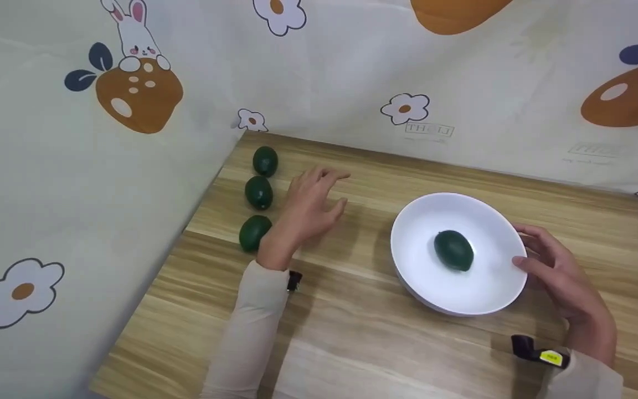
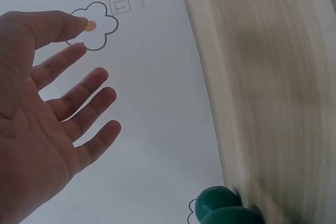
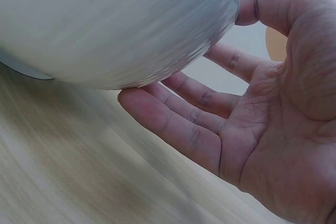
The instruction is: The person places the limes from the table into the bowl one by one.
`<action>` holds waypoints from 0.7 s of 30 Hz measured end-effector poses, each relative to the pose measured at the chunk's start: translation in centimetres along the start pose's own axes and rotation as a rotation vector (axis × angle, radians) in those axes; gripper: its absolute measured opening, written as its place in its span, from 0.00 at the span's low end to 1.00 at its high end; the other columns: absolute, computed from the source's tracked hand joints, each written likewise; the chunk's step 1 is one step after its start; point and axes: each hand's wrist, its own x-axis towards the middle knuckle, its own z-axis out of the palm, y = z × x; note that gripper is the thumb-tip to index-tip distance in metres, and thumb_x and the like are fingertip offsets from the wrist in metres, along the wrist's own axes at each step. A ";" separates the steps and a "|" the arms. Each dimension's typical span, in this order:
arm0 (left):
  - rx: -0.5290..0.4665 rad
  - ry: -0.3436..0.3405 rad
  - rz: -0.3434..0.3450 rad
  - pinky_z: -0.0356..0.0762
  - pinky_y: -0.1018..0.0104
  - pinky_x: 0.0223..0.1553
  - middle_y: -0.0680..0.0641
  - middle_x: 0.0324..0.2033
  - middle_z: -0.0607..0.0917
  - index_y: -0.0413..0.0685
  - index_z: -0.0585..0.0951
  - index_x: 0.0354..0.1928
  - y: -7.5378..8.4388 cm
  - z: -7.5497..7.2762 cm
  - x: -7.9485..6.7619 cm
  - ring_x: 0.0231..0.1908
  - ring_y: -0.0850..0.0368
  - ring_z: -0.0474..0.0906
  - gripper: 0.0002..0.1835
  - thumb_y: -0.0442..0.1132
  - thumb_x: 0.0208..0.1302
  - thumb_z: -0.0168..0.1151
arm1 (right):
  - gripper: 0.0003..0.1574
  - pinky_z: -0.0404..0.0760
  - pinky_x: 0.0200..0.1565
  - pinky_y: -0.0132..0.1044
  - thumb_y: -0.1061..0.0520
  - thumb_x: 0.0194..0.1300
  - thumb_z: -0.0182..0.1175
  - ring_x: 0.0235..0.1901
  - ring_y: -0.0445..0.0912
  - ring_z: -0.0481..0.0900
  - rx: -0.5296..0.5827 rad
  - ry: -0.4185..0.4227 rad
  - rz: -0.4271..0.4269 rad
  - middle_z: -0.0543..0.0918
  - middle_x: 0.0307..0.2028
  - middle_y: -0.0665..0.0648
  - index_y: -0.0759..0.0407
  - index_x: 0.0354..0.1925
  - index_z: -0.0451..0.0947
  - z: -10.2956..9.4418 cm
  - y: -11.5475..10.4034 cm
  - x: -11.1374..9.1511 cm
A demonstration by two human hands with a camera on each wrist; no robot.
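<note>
A white bowl [image 1: 407, 260] stands on the wooden table with one dark green, egg-shaped fruit [image 1: 454, 250] lying inside. My right hand [image 1: 565, 277] holds the bowl at its right side, thumb at the rim and fingers under the outer wall; the right wrist view shows these fingers [image 3: 173, 124] against the curved underside. Over the table, left of the bowl, my left hand [image 1: 310, 205] is held with fingers spread and nothing between them. Close to its left, three similar green fruits form a row: a far one [image 1: 265, 161], a middle one [image 1: 258, 193] and a near one [image 1: 254, 233], partly covered by the wrist.
A patterned cloth wall [image 1: 330, 83] rises along the table's back edge, and another pale cloth [image 1: 103, 210] borders its left edge. Bare wood grain of the table [image 1: 352, 343] shows between my forearms. Each wrist carries a small black camera mount [image 1: 535, 350].
</note>
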 end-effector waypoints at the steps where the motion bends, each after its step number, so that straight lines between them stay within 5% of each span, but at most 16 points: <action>1: 0.004 0.002 -0.003 0.63 0.48 0.71 0.50 0.60 0.79 0.60 0.75 0.67 0.0 0.0 0.0 0.64 0.52 0.72 0.26 0.47 0.68 0.63 | 0.30 0.89 0.38 0.40 0.70 0.70 0.52 0.46 0.40 0.87 0.006 -0.001 -0.002 0.82 0.55 0.45 0.56 0.68 0.66 0.0 0.0 0.0; 21: 0.055 -0.001 -0.053 0.60 0.47 0.73 0.50 0.61 0.78 0.60 0.74 0.68 -1.1 0.1 -0.1 0.65 0.51 0.72 0.27 0.47 0.68 0.63 | 0.30 0.89 0.39 0.42 0.68 0.71 0.52 0.47 0.40 0.86 -0.008 -0.006 0.005 0.82 0.55 0.46 0.56 0.69 0.65 0.1 0.0 0.1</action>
